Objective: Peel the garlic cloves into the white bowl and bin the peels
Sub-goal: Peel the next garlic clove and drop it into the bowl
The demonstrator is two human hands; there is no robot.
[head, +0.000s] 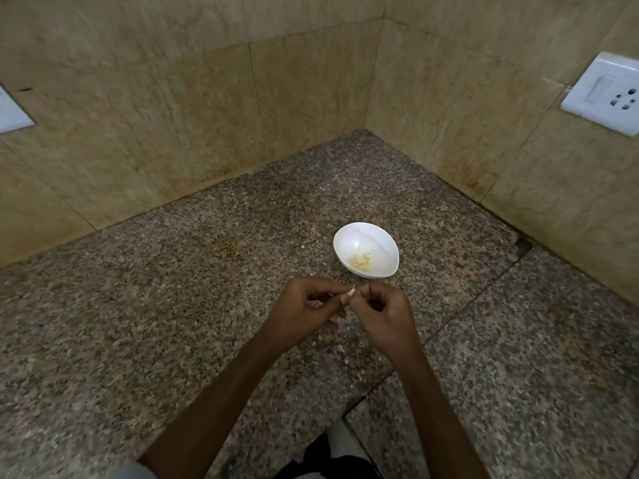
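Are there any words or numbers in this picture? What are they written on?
No text can be read anywhere.
The white bowl is plain.
The switch and socket plate on the right wall shows no lettering.
The white plate at the left edge is blank.
The garlic clove pinched between left hand and right hand bears no mark.

Of the garlic clove [352,291], only a pale tip shows between the fingertips of the left hand [304,314] and right hand [383,314], which pinch it. The rest is covered, so the state of its skin cannot be told. The peeled pieces [361,262] in the white bowl [363,236] are too small to count. The pale flecks [341,348] on the countertop [173,305], toward its near edge, are too small to identify. The wall socket [603,95] is cut by the right frame edge. The white fitting [10,114] on the left wall is mostly cut off and its kind is unclear. The forearms [221,392] and dark clothing [328,454] run off the bottom edge.
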